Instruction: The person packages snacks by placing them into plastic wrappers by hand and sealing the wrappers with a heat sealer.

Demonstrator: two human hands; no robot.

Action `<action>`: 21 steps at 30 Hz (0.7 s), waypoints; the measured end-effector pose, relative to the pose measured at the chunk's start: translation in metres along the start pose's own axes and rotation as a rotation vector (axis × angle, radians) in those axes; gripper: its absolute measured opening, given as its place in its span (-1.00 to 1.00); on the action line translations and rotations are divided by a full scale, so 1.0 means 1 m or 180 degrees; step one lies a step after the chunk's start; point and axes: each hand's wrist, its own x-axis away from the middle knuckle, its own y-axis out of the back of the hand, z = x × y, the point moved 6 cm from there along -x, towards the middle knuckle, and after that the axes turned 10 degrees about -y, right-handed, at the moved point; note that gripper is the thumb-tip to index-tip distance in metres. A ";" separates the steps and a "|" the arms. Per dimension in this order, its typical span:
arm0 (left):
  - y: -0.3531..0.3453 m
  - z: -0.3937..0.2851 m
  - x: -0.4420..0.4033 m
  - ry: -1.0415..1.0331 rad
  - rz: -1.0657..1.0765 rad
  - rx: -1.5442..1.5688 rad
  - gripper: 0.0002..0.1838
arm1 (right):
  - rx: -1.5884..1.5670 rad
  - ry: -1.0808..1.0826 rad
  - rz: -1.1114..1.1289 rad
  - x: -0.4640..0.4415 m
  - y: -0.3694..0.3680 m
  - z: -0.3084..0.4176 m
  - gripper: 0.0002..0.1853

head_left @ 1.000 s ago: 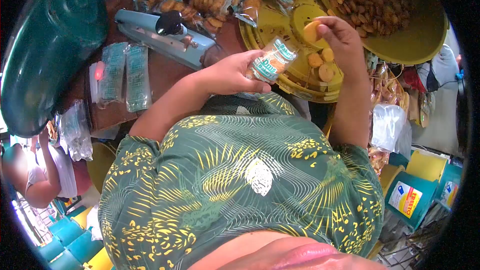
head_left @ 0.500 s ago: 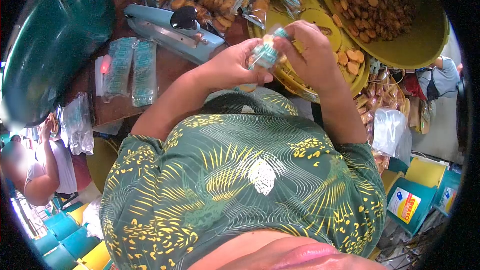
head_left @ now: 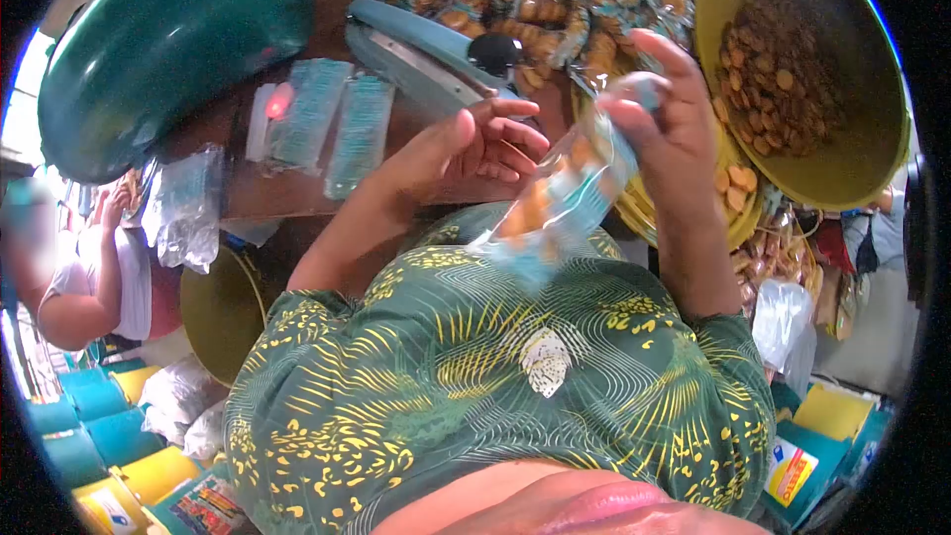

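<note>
My right hand pinches the top of a clear plastic bag of biscuits printed in turquoise. The bag hangs tilted in front of my chest, blurred by motion, with orange-brown biscuits showing through. My left hand is apart from the bag, fingers spread and holding nothing. Just beyond it lies a light blue hand sealer with a black knob. Flat printed bags rest on the brown table left of my left hand. A yellow lid-like tray with loose biscuits is beneath and beside my right hand.
Filled biscuit bags are heaped at the back. A tilted yellow tub of loose biscuits stands at right, a large green container at left. A red-pink object lies by the flat bags. Another person is at far left.
My left hand has let go of the biscuit bag and opened. My right hand has moved right and holds the bag by its top, so it hangs down. The view has shifted.
</note>
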 end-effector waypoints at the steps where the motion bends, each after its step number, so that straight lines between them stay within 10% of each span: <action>1: 0.010 -0.002 0.005 -0.0029 -0.0078 -0.0248 -0.25 | 0.0378 -0.0004 -0.0122 -0.008 -0.002 -0.010 -0.41; 11: 0.084 -0.030 0.014 -0.0106 -0.1170 -0.3028 -0.45 | 0.1189 0.0490 0.0149 -0.088 -0.024 -0.101 -0.41; 14: 0.099 -0.037 0.012 -0.0145 -0.1225 -0.2736 -0.42 | -0.0359 -0.0441 -0.0079 -0.110 -0.004 -0.054 -0.57; 21: 0.090 -0.047 0.016 -0.0179 -0.1149 -0.2905 -0.39 | 0.2111 0.0365 0.0336 -0.075 -0.035 -0.046 -0.53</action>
